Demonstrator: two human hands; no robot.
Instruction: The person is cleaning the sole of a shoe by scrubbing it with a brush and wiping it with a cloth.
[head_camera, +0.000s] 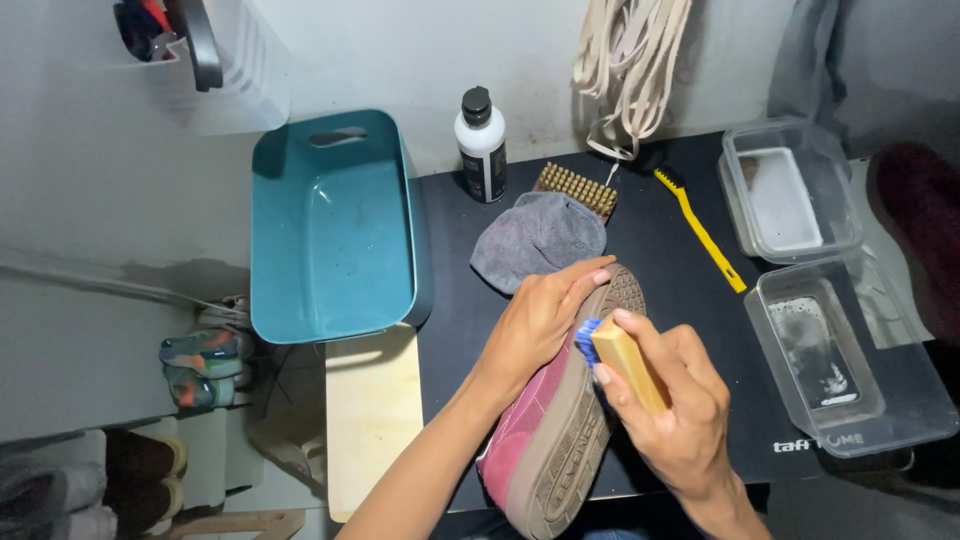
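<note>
Shoe (545, 440) gripped by left hand (535, 325); right hand (675, 410) grips brush (622, 358) against it

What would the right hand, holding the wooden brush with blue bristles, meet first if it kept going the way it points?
The right hand points up-left, so the wooden brush with blue bristles would press into the dark red shoe's tan rubber sole, which the bristles already seem to touch; depth is unclear.

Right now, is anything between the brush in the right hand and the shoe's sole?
Nothing visible. The right hand holds the wooden brush with its blue bristles against the edge of the sole of the pink shoe. The left hand grips the shoe's toe end, beside the brush, not under it.
</note>
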